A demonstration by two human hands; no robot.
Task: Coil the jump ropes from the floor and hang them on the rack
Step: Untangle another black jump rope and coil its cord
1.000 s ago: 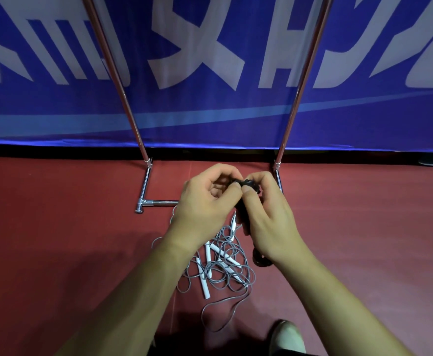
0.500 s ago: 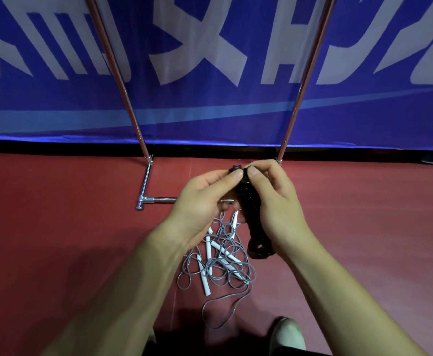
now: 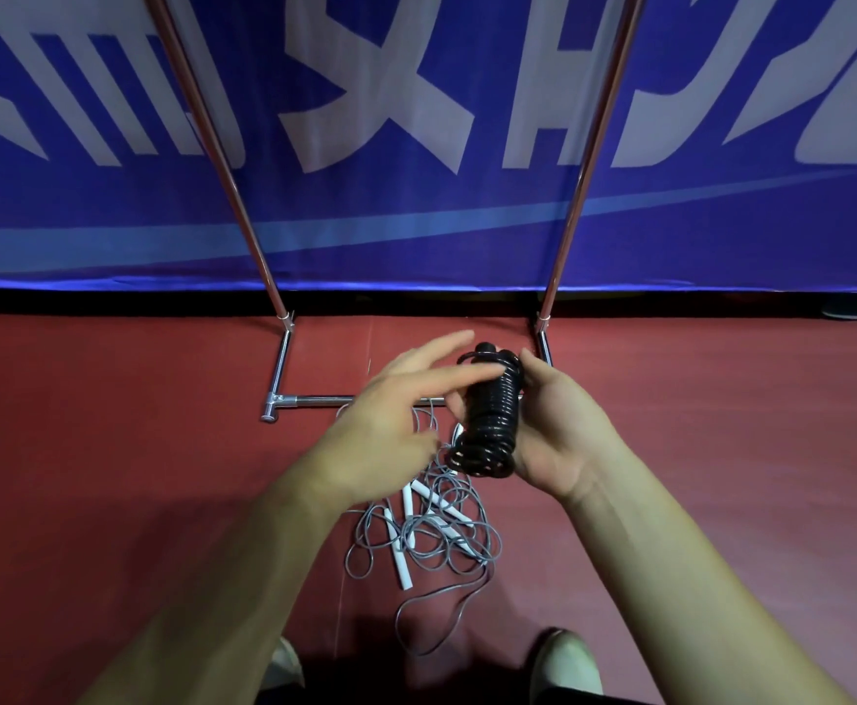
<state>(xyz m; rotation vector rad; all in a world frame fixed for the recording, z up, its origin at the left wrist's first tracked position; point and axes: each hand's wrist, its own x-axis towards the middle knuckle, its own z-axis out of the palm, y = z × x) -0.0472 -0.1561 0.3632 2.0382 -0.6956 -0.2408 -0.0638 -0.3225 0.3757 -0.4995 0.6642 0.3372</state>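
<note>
Head view: right hand grips the wound black rope, left hand with fingers straight and empty; squeeze the wraps tight when raising it to the rack.

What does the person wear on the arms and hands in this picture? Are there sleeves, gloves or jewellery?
The left forearm and the right forearm are bare down to the picture's lower edge; no sleeve shows. The left hand and the right hand wear no gloves. No watch, bracelet or ring is visible, though the left hand is blurred.
</note>
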